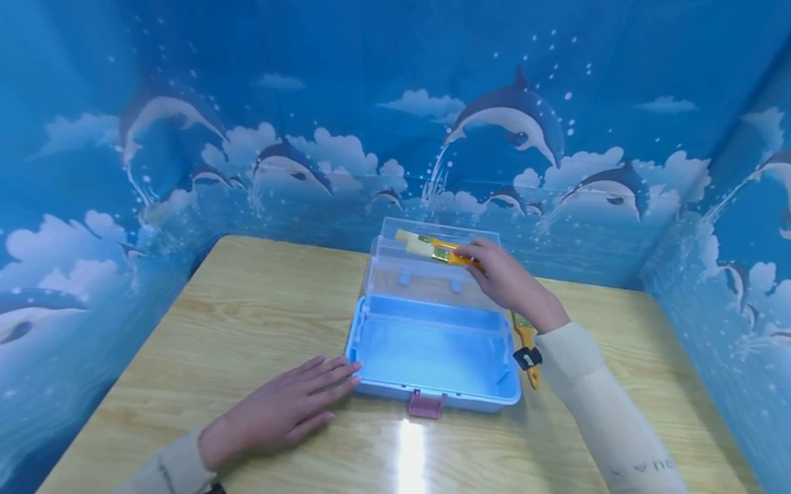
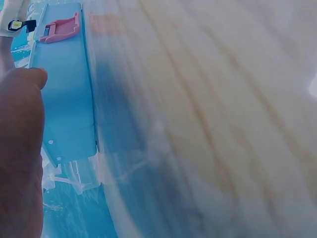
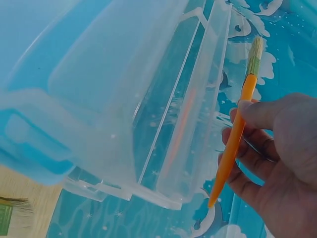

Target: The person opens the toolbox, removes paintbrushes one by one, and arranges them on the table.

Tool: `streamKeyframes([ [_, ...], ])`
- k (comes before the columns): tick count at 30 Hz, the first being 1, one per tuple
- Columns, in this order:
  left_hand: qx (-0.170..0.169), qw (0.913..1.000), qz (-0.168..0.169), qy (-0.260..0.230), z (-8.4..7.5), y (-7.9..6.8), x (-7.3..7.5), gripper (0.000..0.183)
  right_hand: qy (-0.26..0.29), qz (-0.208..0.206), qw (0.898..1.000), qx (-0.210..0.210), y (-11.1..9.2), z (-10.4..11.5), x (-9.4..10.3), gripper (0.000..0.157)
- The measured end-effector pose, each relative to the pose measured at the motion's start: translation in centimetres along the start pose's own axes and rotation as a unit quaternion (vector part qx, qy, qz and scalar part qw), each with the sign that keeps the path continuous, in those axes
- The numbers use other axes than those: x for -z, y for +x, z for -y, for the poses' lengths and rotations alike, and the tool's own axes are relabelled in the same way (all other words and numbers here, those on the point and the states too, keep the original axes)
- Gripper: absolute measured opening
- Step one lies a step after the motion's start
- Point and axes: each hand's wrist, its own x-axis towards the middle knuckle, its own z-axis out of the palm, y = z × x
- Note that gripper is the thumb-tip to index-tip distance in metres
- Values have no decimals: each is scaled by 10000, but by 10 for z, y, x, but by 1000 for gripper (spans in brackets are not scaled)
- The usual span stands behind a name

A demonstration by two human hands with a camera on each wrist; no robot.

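Note:
My right hand (image 1: 501,276) pinches an orange-handled paintbrush (image 3: 237,131) with pale bristles, above the back of a blue plastic box. In the head view a second brush shape lies close alongside; I cannot tell whether it is another brush or a reflection. The blue box (image 1: 430,353) stands with its clear lid (image 1: 427,286) raised at the back and a pink latch (image 1: 425,405) in front. With fingers extended, my left hand (image 1: 287,402) touches the box's front left corner. Another yellow-orange paintbrush (image 1: 533,351) lies right of the box, partly hidden by my right wrist.
Beneath everything is a light wood table (image 1: 265,300). A blue dolphin-print curtain (image 1: 348,125) hangs behind the table and along both sides. Part of a flat brush (image 3: 7,215) shows on the table at the edge of the right wrist view.

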Motion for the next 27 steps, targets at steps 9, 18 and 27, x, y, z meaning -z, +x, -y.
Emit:
streamKeyframes([
  [9,15,10000,-22,3,-2,0,0,68,-587,-545,9967,-98,-19,5,-1,35],
  [18,68,9999,-13,86,-2,-1,0,67,-529,-1007,9925,-444,-45,6,-5,37],
  [27,24,9998,-149,164,-3,0,0,67,-550,-1616,9830,-674,-68,4,-13,33],
])
